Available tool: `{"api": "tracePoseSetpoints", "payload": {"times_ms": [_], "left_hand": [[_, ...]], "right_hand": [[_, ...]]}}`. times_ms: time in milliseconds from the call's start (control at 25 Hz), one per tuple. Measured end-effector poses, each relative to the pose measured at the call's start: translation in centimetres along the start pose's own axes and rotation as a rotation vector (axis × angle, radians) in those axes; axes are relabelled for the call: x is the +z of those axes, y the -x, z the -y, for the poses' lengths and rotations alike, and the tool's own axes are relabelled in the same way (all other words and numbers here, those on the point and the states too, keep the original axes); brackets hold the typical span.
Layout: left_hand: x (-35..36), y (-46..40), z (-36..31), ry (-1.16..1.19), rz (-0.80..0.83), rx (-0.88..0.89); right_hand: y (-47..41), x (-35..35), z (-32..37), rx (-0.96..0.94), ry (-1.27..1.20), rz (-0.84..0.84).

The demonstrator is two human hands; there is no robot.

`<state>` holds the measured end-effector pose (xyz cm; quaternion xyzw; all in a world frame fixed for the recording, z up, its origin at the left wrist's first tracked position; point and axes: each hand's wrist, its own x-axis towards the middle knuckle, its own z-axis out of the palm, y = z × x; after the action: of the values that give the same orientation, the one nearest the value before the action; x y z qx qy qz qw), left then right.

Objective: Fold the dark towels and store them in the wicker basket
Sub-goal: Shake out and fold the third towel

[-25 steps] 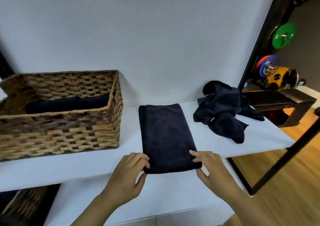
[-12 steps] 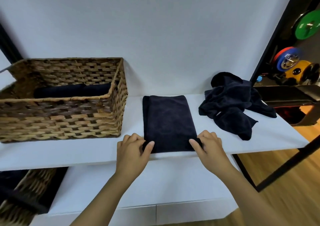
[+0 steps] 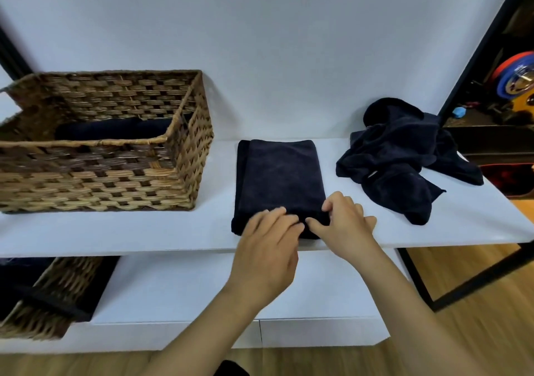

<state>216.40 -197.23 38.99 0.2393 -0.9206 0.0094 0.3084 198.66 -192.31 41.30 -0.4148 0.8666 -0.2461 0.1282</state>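
**Two hands work the near edge of a folded dark towel**

A folded dark towel (image 3: pixel 278 182) lies flat on the white shelf (image 3: pixel 115 231), a long rectangle running from the wall toward the shelf's front edge. Both hands meet at its near end. The left hand (image 3: pixel 267 248) lies over the near edge with its fingers extended across the cloth — pressing rather than gripping, as far as this angle shows. The right hand (image 3: pixel 342 222) has its fingers curled on the towel's near right corner, the thumb pointing left along the edge toward the left hand's fingertips; it appears to pinch the fabric there, though the fold beneath the fingers is hidden.

To the left of the towel, close beside it but not touching, stands the wicker basket (image 3: pixel 185 173) on the same shelf, with dark folded cloth (image 3: pixel 115 128) already lying inside along its floor. To the right, apart from the folded towel, a heap of crumpled dark towels (image 3: pixel 404 156) sits loose near the shelf's end.

Below, a lower white shelf (image 3: pixel 187 283) carries a second woven basket (image 3: pixel 49 294) at far left — only partly in view. Colourful weight plates (image 3: pixel 514 75) show at the right edge, beyond a black frame post (image 3: pixel 476 52).
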Motion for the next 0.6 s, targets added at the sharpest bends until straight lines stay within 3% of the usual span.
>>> {"api": "tracePoseSetpoints", "payload": {"times_ms": [240,320,360,440,520,600], "left_hand": [[1.6,0.6,2.7,0.165,0.060,-0.150],[1.4,0.1,3.1,0.190,0.058,-0.138],[1.3,-0.1,3.2,0.200,0.058,-0.139],[1.3,-0.8,3.2,0.200,0.065,-0.136],[1.6,-1.3,2.8,0.174,0.050,-0.096],[1.7,-1.4,2.8,0.189,0.031,-0.052]], "right_hand": [[0.1,-1.3,-1.9,0.056,0.045,0.042],[0.6,-1.1,-2.2,0.034,0.022,-0.057],[1.1,-1.0,-2.0,-0.061,0.004,-0.202],[2.5,-0.3,-0.9,-0.431,-0.048,-0.434],[3.5,1.4,0.0,-0.776,-0.025,-0.384],[3.4,3.0,-0.4,-0.834,0.061,-0.288]]}}
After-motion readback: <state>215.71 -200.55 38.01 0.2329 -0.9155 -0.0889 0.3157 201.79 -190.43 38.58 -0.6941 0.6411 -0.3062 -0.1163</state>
